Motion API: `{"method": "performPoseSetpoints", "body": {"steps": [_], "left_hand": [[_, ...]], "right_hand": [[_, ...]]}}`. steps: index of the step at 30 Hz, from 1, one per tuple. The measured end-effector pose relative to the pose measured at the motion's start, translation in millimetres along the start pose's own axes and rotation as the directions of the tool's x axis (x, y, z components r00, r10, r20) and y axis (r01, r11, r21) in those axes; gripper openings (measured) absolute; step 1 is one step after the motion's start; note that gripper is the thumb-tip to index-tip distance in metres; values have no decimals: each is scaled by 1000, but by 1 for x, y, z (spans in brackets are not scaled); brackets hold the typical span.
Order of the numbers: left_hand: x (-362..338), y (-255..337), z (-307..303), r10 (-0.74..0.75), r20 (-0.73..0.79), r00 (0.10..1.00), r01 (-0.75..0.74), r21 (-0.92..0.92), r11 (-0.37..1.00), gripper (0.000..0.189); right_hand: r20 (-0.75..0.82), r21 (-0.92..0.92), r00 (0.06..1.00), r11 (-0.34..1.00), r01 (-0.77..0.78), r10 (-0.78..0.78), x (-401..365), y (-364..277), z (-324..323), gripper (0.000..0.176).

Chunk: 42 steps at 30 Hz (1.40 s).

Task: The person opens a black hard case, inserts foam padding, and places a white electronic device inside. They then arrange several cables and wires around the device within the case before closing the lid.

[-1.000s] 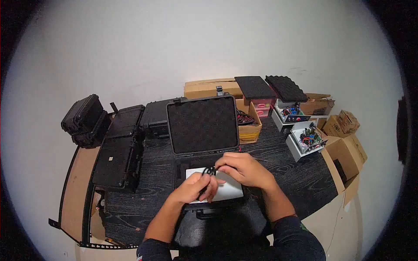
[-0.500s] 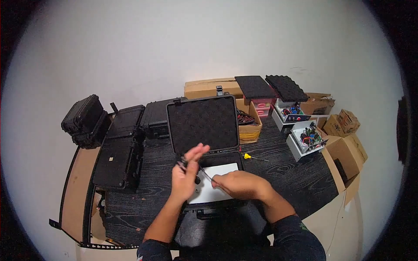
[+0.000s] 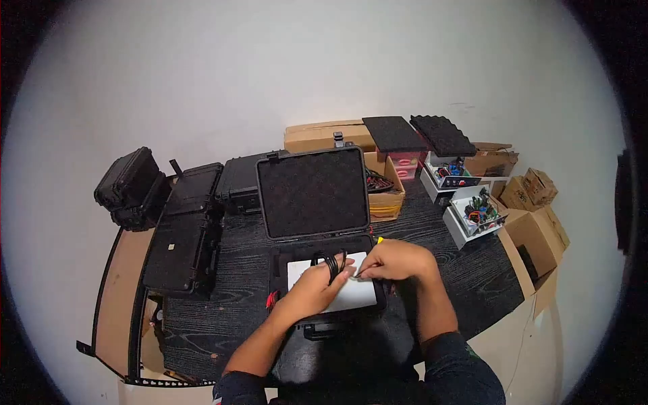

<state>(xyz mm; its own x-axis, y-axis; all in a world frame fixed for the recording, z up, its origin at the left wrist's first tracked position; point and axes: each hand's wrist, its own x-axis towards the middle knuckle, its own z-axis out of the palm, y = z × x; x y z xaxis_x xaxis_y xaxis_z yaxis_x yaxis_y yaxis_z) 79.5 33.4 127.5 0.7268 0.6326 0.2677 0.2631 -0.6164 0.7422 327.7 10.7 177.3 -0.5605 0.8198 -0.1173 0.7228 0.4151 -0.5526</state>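
Because it lay in loops around the left hand (image 3: 312,291), the black cord (image 3: 331,268) looked soft, light and bendy. It was over the white box (image 3: 351,298) that sat in the open black case (image 3: 278,266) on the bench (image 3: 466,290). At 3 o'clock from the loops, the right hand (image 3: 401,260) had its grip pinched on a thin bit of cord. You could not tell how tightly the left hand's grip closed. Holding the whole bunch seemed best, since a yank on one thin end might hurt it. The white box looked hard and smooth, so it might slip.

Dark foam (image 3: 314,189) lined the case's lid at 12 o'clock. At 1 o'clock, a cardboard box (image 3: 386,208) held messy wires (image 3: 379,181). At 2 o'clock, two open white tubs (image 3: 458,231) held small parts (image 3: 479,212) that could snap.
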Motion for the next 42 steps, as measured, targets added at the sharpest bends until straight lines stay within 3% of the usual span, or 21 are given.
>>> {"method": "performPoseSetpoints", "body": {"steps": [1, 3, 4, 7, 8, 11, 15, 16, 17, 19, 20, 23, 24, 26, 29, 30, 33, 36, 40, 41, 42], "left_hand": [[1, 2, 2, 7, -5, 1000, -7, 21, 1000, 38], [0, 5, 10, -46, -118, 992, 4, -333, 943, 41], [-1, 6, 13, -89, -162, 983, -4, -498, 867, 43], [-2, 7, 4, -169, -56, 984, 32, -877, 480, 53], [-5, 15, 4, -274, -72, 959, 37, -928, 371, 58], [-7, -4, 2, 26, -192, 981, -193, -976, 102, 51], [-16, -1, -6, -106, -192, 976, -201, -976, -83, 52], [-15, 3, -7, -63, -278, 959, -272, -958, 85, 49], [-14, 9, -10, -77, -296, 952, -247, -893, 376, 48], [-13, 26, -18, -87, -341, 936, -119, -539, 834, 46], [-13, 26, -12, -105, -313, 944, -99, -572, 814, 44], [-14, 23, -22, -164, 48, 985, 167, -469, 867, 41], [-14, 15, -15, -138, -37, 990, 114, -385, 916, 48], [-16, 0, -20, -121, 154, 981, 177, -436, 882, 55], [-19, 7, -28, -106, 312, 944, 250, -467, 848, 65], [-20, 10, -31, -106, 342, 934, 268, -470, 841, 68], [-18, 1, -37, -101, 515, 851, 349, -413, 841, 70], [-23, -1, -45, -106, 456, 884, 355, -506, 786, 60], [-33, 1, -59, -141, 270, 952, 289, -656, 697, 39], [-35, 4, -63, -219, 212, 952, 305, -673, 674, 39], [-36, -5, -66, -203, 164, 965, 259, -700, 666, 38]], "right_hand": [[26, 14, 999, 999, -48, 48, -1, 4, 0, 26], [79, 34, 987, 989, -145, 142, -4, 3, -8, 26], [34, 13, 995, 996, -89, 89, -5, 2, -7, 25], [-94, -31, 995, 999, 18, -21, -7, -6, 1, 24], [-136, -31, 990, 999, 19, -23, -8, -13, 1, 23], [-220, -78, 973, 996, 47, -63, -9, -33, 5, 23], [-177, -147, 976, 984, 97, -123, -3, -48, 28, 23], [-140, -157, 982, 982, 104, -127, -4, -56, 29, 22], [-153, -147, 977, 981, 129, -151, -3, -58, 35, 21], [-177, -128, 964, 975, 179, -200, -2, -62, 43, 19], [-180, -135, 964, 976, 173, -196, -3, -66, 43, 17], [-246, -108, 908, 940, 323, -340, 1, -60, 40, 17], [-261, -56, 903, 939, 340, -343, 1, -59, 36, 17], [-290, 51, 893, 926, 374, -345, -1, -58, 26, 18], [-283, 245, 945, 940, 236, -164, -8, -60, 11, 24], [-283, 176, 946, 961, 213, -158, -4, -53, 10, 38], [-281, 115, 920, 942, 314, -273, 0, -52, 6, 48], [-247, 67, 898, 919, 390, -363, 14, -45, 16, 58], [-186, 147, 877, 870, 471, -443, 45, -53, 3, 69], [-225, 71, 817, 827, 558, -532, 54, -54, -1, 71], [-195, 110, 818, 817, 566, -541, 65, -55, -5, 72]]}}
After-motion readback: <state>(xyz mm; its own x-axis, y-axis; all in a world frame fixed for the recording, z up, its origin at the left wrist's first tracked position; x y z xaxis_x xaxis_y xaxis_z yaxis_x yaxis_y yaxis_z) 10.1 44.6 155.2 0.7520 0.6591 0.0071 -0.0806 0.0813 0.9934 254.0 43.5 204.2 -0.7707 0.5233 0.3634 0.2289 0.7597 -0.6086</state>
